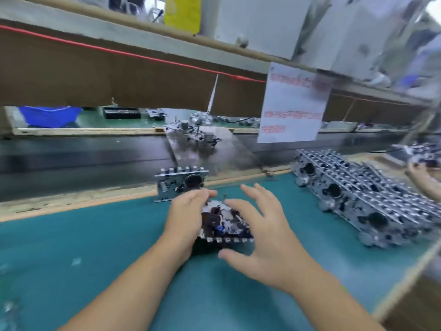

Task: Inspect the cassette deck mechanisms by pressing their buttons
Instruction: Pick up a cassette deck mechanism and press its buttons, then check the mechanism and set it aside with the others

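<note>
Hands: left (188, 218) grips the half-hidden cassette mechanism (225, 223); right (262, 232) hovers spread.

One view only, from a wide-angle camera worn on the person's head, looking forward and steeply down over both forearms onto the green mat (71, 235). It sits close to the near work, while the conveyor belt (83, 154) and shelf (119, 75) beyond curve and tilt (lens distortion, edges blurred)
</note>
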Motion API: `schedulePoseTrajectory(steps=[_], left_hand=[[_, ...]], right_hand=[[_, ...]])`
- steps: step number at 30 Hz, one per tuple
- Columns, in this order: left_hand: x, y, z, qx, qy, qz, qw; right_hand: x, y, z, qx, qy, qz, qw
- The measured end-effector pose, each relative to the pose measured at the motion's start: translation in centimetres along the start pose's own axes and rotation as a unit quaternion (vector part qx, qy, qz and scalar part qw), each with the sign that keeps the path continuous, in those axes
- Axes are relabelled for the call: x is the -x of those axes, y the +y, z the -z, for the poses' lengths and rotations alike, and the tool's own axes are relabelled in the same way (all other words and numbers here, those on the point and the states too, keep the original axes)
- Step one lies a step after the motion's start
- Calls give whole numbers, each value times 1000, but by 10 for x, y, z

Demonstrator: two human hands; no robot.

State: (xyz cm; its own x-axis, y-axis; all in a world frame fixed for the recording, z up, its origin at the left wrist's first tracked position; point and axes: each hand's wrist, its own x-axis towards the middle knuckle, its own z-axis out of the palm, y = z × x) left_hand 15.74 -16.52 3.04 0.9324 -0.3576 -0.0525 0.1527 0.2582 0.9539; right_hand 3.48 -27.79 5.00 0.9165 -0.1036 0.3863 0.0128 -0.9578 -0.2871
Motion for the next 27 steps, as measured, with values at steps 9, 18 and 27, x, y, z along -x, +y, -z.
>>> schedulePoseTrajectory(steps=[9,18,27], left_hand=[[38,-9,-49,51,-179,179,966],[8,-19,-23,70,-50,94,992],[-4,-24,-13,96,-32,40,994]], right_hand=[[64,64,37,69,221,34,972],[46,163,115,126,77,-387,910],[45,177,109,239,33,-463,853]])
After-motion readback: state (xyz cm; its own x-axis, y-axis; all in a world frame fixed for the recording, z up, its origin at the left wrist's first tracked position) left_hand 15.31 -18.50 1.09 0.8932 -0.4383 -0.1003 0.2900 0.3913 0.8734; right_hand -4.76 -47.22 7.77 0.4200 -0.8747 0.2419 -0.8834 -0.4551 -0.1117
